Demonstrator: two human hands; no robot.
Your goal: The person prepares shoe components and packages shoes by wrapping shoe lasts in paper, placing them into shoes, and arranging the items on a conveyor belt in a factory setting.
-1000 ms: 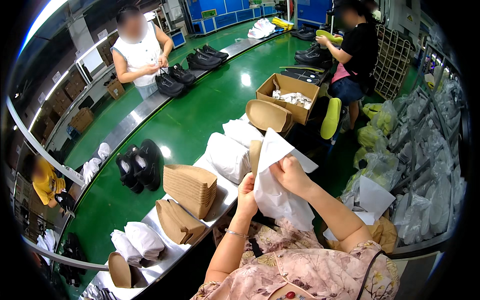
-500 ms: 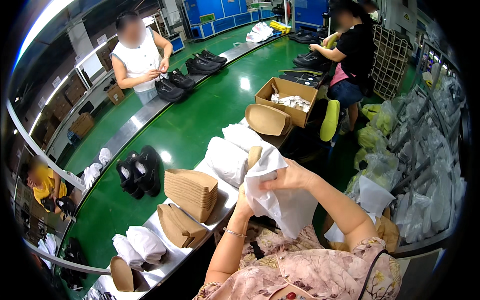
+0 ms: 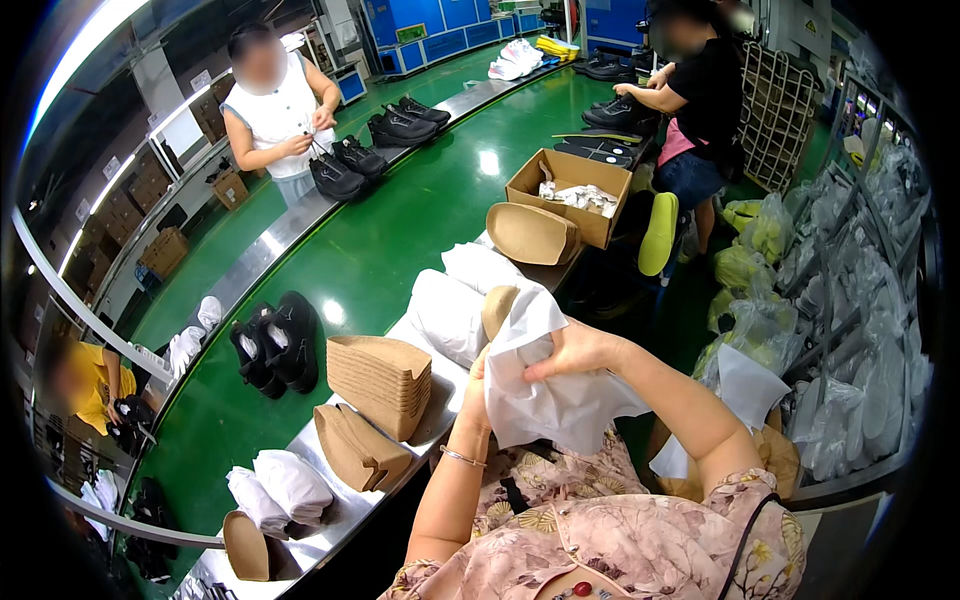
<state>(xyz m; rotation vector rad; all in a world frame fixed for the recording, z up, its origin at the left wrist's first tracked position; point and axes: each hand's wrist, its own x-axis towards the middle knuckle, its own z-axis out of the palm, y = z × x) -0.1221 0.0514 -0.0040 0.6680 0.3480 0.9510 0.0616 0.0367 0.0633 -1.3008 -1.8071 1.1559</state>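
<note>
Both hands are up off the bench edge; right hand (image 3: 572,350) pinches the white tissue paper (image 3: 560,405) round a tan shoe insert (image 3: 497,308), left hand (image 3: 478,385) clutching underneath, insert's long axis pointing up-left, away from her.

White tissue paper (image 3: 560,400), green belt (image 3: 390,230), black shoes (image 3: 275,340).

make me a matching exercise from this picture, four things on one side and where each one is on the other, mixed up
Things:
1. white tissue paper
2. open cardboard box
3. pair of black shoes
4. stack of brown card inserts

Places:
A. on the green belt, left of the brown stack
B. on the metal ledge, left of the hands
C. held in both hands
D. farther along the ledge, by the person in black

Pairs: 1-C, 2-D, 3-A, 4-B
</note>
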